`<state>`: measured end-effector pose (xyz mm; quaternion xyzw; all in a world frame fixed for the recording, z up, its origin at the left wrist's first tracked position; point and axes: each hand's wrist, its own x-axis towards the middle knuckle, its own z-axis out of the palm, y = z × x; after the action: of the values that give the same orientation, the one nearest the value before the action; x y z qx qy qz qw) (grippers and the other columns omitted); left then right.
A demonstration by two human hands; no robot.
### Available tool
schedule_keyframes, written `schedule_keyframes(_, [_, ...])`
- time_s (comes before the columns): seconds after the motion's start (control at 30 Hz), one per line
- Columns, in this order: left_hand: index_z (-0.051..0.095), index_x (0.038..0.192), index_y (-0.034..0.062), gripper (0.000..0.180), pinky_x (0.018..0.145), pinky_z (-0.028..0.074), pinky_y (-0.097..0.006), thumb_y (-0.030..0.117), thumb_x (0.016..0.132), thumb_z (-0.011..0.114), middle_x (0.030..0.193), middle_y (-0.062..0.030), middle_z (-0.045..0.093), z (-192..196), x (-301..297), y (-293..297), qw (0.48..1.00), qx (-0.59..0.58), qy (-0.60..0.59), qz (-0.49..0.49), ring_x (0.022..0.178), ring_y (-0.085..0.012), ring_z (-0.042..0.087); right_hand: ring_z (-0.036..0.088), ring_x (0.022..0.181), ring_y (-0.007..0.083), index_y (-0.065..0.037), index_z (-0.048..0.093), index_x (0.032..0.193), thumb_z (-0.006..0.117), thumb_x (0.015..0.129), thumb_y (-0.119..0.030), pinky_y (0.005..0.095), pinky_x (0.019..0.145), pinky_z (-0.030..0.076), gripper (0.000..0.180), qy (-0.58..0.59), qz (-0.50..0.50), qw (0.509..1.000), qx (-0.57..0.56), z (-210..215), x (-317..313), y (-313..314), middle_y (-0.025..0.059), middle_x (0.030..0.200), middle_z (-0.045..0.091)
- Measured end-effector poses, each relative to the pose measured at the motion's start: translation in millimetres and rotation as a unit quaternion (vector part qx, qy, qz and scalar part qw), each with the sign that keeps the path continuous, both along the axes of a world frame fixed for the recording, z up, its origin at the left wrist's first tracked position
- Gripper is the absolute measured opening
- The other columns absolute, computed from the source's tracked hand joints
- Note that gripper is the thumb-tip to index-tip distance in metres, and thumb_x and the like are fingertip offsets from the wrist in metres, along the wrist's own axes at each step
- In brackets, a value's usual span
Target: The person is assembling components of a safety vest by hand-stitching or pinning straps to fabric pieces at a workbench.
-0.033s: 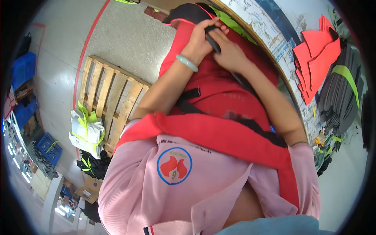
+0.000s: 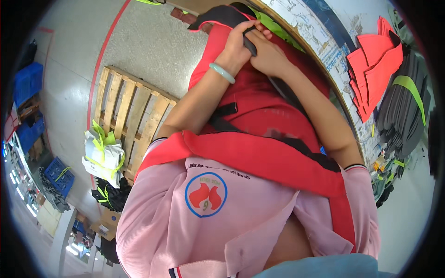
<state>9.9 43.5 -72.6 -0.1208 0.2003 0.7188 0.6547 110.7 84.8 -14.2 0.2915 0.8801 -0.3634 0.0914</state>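
Observation:
Above my lap, at the top of the view, my two hands meet. My left hand (image 2: 238, 44) is closed, its thumb along a narrow black strip (image 2: 250, 42) and its fingertips showing past it. Pressed against the strip from the other side is my right hand (image 2: 270, 56), its fingers curled and partly hidden. What the strip is made of, I cannot tell. Just beyond the left hand lies a black fabric piece (image 2: 221, 17) with a bright coral edge, over the far end of my red apron (image 2: 273, 118). Whether the strip joins this piece is hidden.
On the right, a worktable (image 2: 340, 78) carries coral fabric pieces (image 2: 375, 65) and a stack of dark grey pieces (image 2: 403, 106) tied with a lime band. At left are a wooden pallet (image 2: 134, 104), a tied white bundle (image 2: 103, 155) and blue crates (image 2: 28, 83).
My right hand has shifted slightly up and left, closer to the left one, and less of the black strip shows. The black fabric piece has moved a little to the left.

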Motion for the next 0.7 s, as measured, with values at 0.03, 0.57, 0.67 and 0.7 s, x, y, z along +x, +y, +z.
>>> schedule_keyframes(0.03, [0.054, 0.090, 0.0005, 0.021, 0.087, 0.050, -0.045, 0.022, 0.091, 0.053, 0.083, -0.0118, 0.058, 0.5, -2.5, 2.7, 1.000, -0.005, -0.019, -0.007, 0.083, -0.0281, 0.059, 0.053, 0.110, 0.0389, -0.009, 0.046, 0.117, 0.051, 0.073, -0.009, 0.0499, 0.085, 0.048, 0.044, 0.042, 0.017, 0.998, 0.034, -10.2, -7.1, 6.0, 0.0146, 0.126, 0.050])
schedule_keyframes(0.57, [0.052, 0.104, -0.0023, 0.024, 0.087, 0.049, -0.044, 0.005, 0.081, 0.055, 0.077, -0.0101, 0.057, -11.4, -12.2, -10.5, 0.998, 0.011, -0.056, 0.001, 0.077, -0.0269, 0.056, 0.053, 0.107, 0.0431, -0.009, 0.045, 0.121, 0.054, 0.073, -0.008, 0.0470, 0.084, 0.048, 0.049, 0.021, -0.001, 1.000, -0.021, 12.3, 18.8, -25.3, 0.0205, 0.134, 0.041])
schedule_keyframes(0.67, [0.053, 0.104, -0.0013, 0.024, 0.093, 0.046, -0.044, 0.009, 0.082, 0.054, 0.077, -0.0092, 0.056, -10.4, -8.5, -9.8, 0.996, 0.061, -0.056, 0.026, 0.079, -0.0264, 0.056, 0.053, 0.110, 0.0410, -0.011, 0.043, 0.128, 0.054, 0.072, -0.008, 0.0471, 0.084, 0.048, 0.058, 0.016, 0.007, 1.000, 0.002, 9.2, 23.8, -20.7, 0.0185, 0.137, 0.040])
schedule_keyframes(0.7, [0.053, 0.107, -0.0022, 0.027, 0.096, 0.044, -0.045, 0.013, 0.086, 0.053, 0.083, -0.0110, 0.058, -18.1, -14.4, -11.3, 0.993, 0.091, -0.075, 0.019, 0.085, -0.0289, 0.057, 0.052, 0.112, 0.0393, -0.011, 0.045, 0.127, 0.054, 0.071, -0.007, 0.0479, 0.085, 0.047, 0.057, -0.003, 0.018, 1.000, 0.011, 12.1, 6.9, -16.5, 0.0169, 0.137, 0.041])
